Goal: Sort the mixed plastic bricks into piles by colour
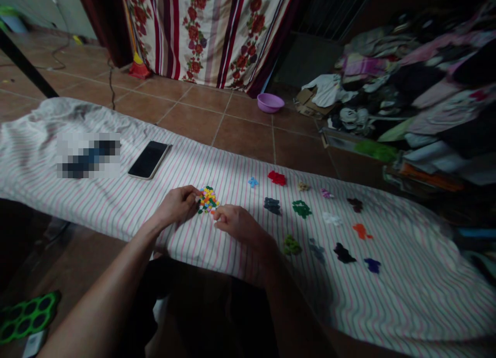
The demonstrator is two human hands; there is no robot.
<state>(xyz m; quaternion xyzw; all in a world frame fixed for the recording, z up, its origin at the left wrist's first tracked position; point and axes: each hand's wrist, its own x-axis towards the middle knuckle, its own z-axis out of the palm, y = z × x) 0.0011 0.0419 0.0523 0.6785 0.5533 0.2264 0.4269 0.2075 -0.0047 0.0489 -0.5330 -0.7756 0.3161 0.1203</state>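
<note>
A small heap of mixed coloured pieces (209, 198), in yellow, green, orange, pink and white, lies on the striped cloth between my hands. At its left edge, my left hand (179, 204) has its fingers bent together, the fingertips touching the heap. My right hand (239, 224) rests on the right side, fingers curled into a pinch beside an orange piece. Whatever either pinch holds is too small or hidden to name. Sorted by colour, separate little piles spread to the right, among them red pieces (277, 178), dark green pieces (301, 208), and lime green pieces (291, 245).
Left of my hands a phone (149, 160) lies on the striped cloth (116, 208), with a blurred-out item beyond it. Orange pieces (362, 231) and black pieces (343, 253) sit farther right. A purple basin (270, 103) stands on the tiled floor near heaped clothes (437, 84).
</note>
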